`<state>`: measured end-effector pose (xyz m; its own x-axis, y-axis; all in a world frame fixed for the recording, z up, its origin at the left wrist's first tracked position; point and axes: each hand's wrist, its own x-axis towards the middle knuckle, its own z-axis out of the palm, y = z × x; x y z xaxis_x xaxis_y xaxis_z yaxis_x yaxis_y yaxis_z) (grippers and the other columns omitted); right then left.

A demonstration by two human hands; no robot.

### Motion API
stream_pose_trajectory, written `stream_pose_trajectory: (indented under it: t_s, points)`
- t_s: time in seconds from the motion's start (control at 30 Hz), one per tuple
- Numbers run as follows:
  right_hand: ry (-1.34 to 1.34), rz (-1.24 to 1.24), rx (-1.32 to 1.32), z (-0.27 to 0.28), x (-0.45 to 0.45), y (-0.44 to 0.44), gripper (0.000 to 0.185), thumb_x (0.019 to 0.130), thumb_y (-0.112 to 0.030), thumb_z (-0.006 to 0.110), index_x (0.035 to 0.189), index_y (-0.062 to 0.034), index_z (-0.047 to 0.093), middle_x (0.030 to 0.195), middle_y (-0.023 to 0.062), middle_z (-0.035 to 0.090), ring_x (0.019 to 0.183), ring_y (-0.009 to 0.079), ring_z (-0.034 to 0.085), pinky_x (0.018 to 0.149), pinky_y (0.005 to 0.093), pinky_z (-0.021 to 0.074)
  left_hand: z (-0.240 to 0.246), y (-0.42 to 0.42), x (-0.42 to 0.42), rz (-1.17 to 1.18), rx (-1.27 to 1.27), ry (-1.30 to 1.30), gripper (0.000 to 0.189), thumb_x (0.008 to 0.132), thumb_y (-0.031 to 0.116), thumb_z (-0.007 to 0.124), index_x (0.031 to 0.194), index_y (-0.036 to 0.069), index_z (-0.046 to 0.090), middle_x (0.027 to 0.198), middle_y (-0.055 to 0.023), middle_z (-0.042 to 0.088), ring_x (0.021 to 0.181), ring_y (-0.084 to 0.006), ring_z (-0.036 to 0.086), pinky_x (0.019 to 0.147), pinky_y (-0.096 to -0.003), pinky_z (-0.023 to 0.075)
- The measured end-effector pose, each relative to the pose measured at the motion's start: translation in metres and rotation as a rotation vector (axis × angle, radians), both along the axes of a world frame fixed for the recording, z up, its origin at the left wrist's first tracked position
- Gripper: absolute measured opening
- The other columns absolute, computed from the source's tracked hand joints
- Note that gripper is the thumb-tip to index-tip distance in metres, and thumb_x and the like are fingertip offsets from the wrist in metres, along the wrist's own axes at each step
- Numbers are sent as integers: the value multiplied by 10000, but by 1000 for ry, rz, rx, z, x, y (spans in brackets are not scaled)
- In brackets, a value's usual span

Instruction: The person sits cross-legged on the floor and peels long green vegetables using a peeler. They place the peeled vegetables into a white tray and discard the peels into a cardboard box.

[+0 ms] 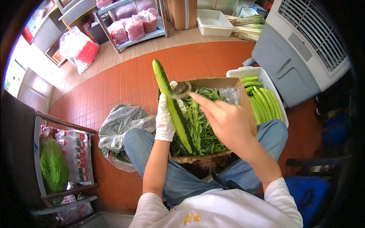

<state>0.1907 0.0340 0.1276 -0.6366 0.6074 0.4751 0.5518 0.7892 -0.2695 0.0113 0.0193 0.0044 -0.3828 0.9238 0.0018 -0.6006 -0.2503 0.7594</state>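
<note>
My left hand, in a white glove, grips a long cucumber held upright at a slant. Pale peeled flesh faces left; a strip of dark green skin runs down its right side. Bare of any glove, my right hand is closed on a peeler, blurred by motion, against the cucumber's upper half. Below both hands a cardboard box holds a heap of green peelings and some clear plastic. To the right, a white tub contains several peeled cucumbers.
A plastic bag of dark green vegetables lies by my left knee. An air cooler stands at the right. Beyond are a metal shelf with bagged pink goods, a white basin and leeks. Bottled drinks fill a rack at left.
</note>
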Motion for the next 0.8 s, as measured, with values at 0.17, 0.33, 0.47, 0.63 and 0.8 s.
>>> stream_pose_trajectory:
  t_s: [0.17,0.33,0.47,0.63,0.8]
  points:
    - [165,-13,60,2,-48,43,373,895,-131,626,1264,-177,632,672,134,626,592,300,635,523,408,500,3,-2,4,-62,22,42,592,986,536,456,1368,83,476,759,-18,561,654,-131,545,625,-268,490]
    - [95,-13,-106,-13,-53,47,313,904,-155,609,1214,-155,653,701,179,651,619,340,647,548,443,507,3,1,0,-57,-41,37,597,990,543,443,1377,88,463,751,-17,556,651,-118,541,612,-259,483]
    - [-109,135,-258,-38,-24,10,306,918,-156,593,1219,-160,651,630,168,617,551,335,624,524,439,500,-3,6,-10,27,-17,-85,583,982,545,461,1370,110,467,729,-6,542,646,-111,539,598,-248,472]
    - [-266,185,-336,-53,22,-26,335,919,-159,589,1250,-168,639,586,135,595,512,313,603,492,434,487,-7,7,-21,105,113,-127,604,966,560,482,1353,96,464,712,-8,540,614,-126,529,589,-259,471]
    - [-530,269,-373,-67,55,-36,328,907,-189,603,1232,-178,650,572,121,594,504,314,601,485,436,489,-1,5,-21,143,162,-51,641,948,587,495,1346,86,466,720,-11,544,607,-141,535,586,-273,479]
